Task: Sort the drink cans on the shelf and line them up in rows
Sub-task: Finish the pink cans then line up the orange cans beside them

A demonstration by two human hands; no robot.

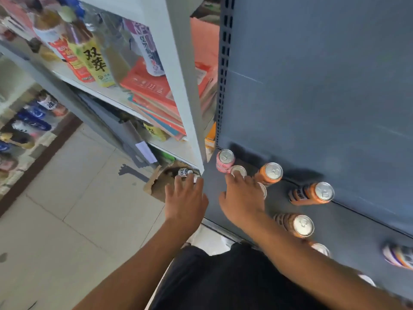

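I see a dark grey shelf (357, 231), a pink can (225, 161) at its back left corner, an orange can (270, 173) just right of it, a second orange can (312, 193) further right by the back panel, a brown can (297, 224) nearer the front, a blurred striped can (400, 256) far right

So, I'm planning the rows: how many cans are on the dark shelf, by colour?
Orange cans: 3
Pink can: 1
Purple-and-orange striped can, blurred: 1
Cans with sides hidden by the right hand or forearm: 3
Total: 8
A pale shape by the forearm is too unclear to count.
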